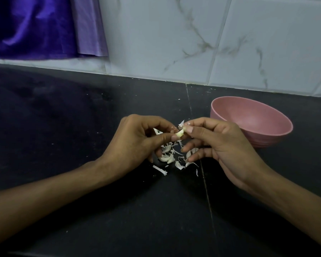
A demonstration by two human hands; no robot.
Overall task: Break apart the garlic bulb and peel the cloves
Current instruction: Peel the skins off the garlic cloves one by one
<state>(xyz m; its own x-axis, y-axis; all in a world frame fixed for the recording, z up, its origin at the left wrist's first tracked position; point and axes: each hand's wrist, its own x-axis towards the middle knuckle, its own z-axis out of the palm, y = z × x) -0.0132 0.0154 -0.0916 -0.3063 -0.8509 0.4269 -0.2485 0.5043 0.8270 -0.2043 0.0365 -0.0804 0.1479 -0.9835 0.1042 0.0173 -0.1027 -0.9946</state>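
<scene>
Item 1, garlic clove point(179, 134): I see it raised above the dark countertop point(63, 127), pinched between both hands at the middle of the view. It is pale and curved; its long axis runs roughly from lower left to upper right, the upper end toward the right hand's thumb. Which end is the tip I cannot tell.

Item 2, left hand point(137, 143): fingers curled, thumb and forefinger closed on the clove's lower left end; a scrap of papery skin shows behind the fingers.

Item 3, right hand point(219, 145): thumb and forefinger pinching at the clove's upper right end, with a flake of skin point(181, 123) standing up just above them. The remaining fingers are loosely bent, pointing left and down.

Item 4, peelings and cloves point(170, 156): a loose heap on the countertop directly beneath the hands, strips scattered toward me.

Item 5, pink bowl point(252, 121): upright on the countertop, right of the hands, near the marbled tile wall point(174, 34).

Item 6, purple cloth point(35, 25): hanging at upper left.
</scene>
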